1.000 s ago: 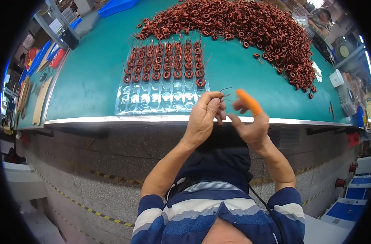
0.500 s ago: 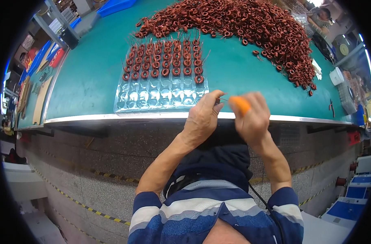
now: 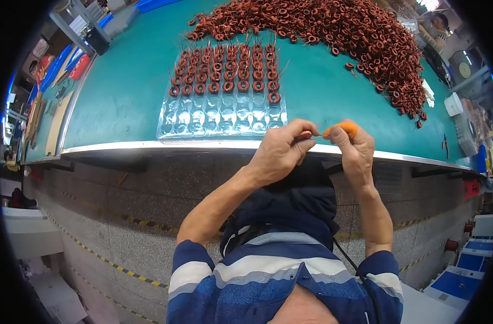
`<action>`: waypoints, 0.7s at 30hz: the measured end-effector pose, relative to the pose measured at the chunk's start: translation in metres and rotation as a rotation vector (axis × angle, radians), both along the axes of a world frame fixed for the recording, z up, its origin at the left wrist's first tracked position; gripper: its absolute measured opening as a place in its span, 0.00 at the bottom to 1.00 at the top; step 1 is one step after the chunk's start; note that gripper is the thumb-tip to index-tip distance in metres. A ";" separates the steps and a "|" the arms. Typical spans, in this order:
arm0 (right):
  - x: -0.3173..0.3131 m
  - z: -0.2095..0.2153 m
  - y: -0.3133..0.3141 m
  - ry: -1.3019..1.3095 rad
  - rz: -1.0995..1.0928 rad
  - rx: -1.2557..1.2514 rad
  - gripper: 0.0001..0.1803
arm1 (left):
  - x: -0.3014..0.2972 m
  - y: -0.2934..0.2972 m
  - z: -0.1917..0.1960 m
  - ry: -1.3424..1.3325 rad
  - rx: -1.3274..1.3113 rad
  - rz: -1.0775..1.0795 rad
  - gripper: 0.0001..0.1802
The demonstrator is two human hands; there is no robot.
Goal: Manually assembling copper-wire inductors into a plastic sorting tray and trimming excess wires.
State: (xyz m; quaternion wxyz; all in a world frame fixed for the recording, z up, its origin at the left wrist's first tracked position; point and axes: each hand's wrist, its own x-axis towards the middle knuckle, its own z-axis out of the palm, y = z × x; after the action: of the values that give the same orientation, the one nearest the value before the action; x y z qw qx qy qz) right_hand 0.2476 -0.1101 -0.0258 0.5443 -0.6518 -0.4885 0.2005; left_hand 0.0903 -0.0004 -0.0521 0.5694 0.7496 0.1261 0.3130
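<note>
My left hand (image 3: pixel 281 153) pinches a small copper coil at the green table's front edge; only a reddish bit of it shows between the fingertips. My right hand (image 3: pixel 353 148) grips an orange-handled tool (image 3: pixel 342 128) whose tip meets the coil's wire. Just beyond the hands lies a clear plastic blister tray (image 3: pixel 219 117). Its far rows hold several copper coils (image 3: pixel 227 75), and its near rows stand vacant. A big heap of loose copper coils (image 3: pixel 333 32) spreads across the back and right of the table.
The green table (image 3: pixel 127 92) has a metal front edge (image 3: pixel 149 147). Tools and boxes crowd its far left end (image 3: pixel 68 54). Another person (image 3: pixel 435 27) sits at the far right. Blue crates (image 3: pixel 473 259) stand on the floor at the right.
Both hands have drawn back from above the tray corner toward the table's front edge. The orange tool has swung from pointing up to lying level against the coil wire.
</note>
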 end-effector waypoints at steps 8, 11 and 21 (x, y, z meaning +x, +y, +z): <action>-0.014 -0.012 0.004 0.156 0.031 0.064 0.14 | -0.008 -0.003 0.003 0.105 -0.119 -0.076 0.12; -0.005 -0.022 0.009 0.644 0.076 0.020 0.14 | -0.004 -0.013 0.005 -0.039 -0.317 -0.103 0.10; -0.008 -0.043 0.023 0.494 -0.054 0.046 0.16 | 0.007 -0.014 -0.020 -0.088 -0.417 0.025 0.08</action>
State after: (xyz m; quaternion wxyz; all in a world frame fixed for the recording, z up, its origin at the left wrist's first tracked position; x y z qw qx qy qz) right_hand 0.2393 -0.0875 -0.0688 0.6671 -0.5834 -0.3275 0.3276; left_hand 0.0970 -0.0149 -0.0724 0.7132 0.5996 0.1725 0.3197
